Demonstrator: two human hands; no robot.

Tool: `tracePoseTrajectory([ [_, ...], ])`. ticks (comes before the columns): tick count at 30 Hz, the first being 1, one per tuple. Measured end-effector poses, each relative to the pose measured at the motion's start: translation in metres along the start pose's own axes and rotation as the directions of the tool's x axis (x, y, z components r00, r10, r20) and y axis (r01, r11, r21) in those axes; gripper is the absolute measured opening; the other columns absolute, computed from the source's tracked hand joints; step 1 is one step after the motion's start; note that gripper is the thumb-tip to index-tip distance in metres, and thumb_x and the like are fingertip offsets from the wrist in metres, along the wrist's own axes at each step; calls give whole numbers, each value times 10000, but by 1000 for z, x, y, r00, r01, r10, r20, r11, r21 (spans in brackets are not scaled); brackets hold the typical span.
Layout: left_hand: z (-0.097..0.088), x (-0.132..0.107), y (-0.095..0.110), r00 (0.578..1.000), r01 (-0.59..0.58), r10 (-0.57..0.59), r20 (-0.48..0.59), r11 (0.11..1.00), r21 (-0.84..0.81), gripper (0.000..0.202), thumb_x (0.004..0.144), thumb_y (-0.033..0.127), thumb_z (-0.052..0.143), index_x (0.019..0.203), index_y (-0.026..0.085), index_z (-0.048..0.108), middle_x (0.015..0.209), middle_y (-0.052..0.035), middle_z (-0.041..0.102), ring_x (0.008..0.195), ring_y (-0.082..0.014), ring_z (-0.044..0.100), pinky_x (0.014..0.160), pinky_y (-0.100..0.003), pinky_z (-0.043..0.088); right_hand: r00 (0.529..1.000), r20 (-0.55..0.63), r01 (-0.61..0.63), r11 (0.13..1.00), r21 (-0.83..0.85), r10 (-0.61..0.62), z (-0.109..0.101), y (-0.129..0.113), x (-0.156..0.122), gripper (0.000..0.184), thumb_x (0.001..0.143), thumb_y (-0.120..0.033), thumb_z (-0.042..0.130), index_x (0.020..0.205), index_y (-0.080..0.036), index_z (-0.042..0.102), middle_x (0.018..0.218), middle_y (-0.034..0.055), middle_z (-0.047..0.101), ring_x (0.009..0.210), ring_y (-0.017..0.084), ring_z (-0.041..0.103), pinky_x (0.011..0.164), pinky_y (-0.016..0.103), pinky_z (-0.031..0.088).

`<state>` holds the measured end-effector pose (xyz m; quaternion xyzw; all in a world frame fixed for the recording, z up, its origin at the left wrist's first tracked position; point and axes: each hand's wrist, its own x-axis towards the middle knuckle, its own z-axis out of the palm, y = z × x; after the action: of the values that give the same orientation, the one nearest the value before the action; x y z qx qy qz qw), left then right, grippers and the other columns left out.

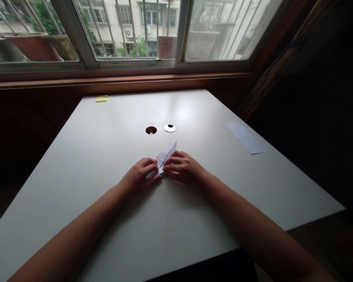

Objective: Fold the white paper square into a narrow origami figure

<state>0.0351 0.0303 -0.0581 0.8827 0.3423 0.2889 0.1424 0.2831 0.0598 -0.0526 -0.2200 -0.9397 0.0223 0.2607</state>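
- Plainly, the folded paper [165, 157] sits at the middle of the white table [85, 164], between my two hands, with its pointed end tilted up and away toward the window.
- I judge it very light and thin. It looks stiff only along its creases, is easy to crumple or tear, and would likely slide on the smooth tabletop.
- The best hold, I'd say, is on the folded edges near the lower end, with fingertips and light pressure.
- My left hand [139, 175] lies knuckles-up, fingers curled in, with thumb and fingertips closed on the paper's near-left corner.
- My right hand [184, 168] mirrors it, fingers bent and closed on the right edge. I cannot tell how hard it pinches.
- Both forearms reach forward, low over the table, and converge at the paper.
- A loose paper strip [246, 138] lies well apart to the right.
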Motion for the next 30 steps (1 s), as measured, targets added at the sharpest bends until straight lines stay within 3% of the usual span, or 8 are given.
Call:
tracePoseTrajectory([
  [6, -1, -1, -4, 999, 45, -46, -14, 997, -66, 111, 951, 240, 549, 925, 211, 652, 1066, -70, 676, 1125, -203, 650, 906, -311, 541, 996, 13, -90, 995, -45, 91, -5, 4, -5, 208, 877, -248, 647, 1074, -267, 712, 1101, 43, 708, 1069, 244, 528, 910, 399, 414],
  [16, -1, 1, -11, 996, 60, -73, -42, 964, -258, 118, 950, 231, 551, 883, 181, 633, 1047, -91, 661, 1131, -224, 660, 895, -314, 564, 997, 21, -69, 998, -7, 69, -4, 11, -5, 221, 915, -248, 602, 1099, -281, 719, 1092, 53, 715, 1033, 235, 546, 890, 399, 456],
  [24, -2, 1, -8, 999, 39, -38, 8, 971, -238, 88, 927, 214, 581, 851, 188, 617, 1013, -77, 668, 1156, -232, 646, 917, -324, 553, 994, -19, -99, 984, 145, 103, -2, 16, -6, 183, 924, -312, 615, 1043, -302, 754, 1010, 58, 728, 891, 194, 586, 816, 347, 520],
  [30, -1, 0, -8, 998, 48, -40, 42, 976, -214, 95, 933, 189, 548, 852, 195, 598, 1032, -66, 670, 1170, -219, 641, 919, -302, 547, 991, -48, -115, 979, 167, 125, -1, 20, -8, 178, 913, -314, 632, 1032, -287, 762, 1003, 62, 732, 905, 202, 579, 820, 355, 531],
])
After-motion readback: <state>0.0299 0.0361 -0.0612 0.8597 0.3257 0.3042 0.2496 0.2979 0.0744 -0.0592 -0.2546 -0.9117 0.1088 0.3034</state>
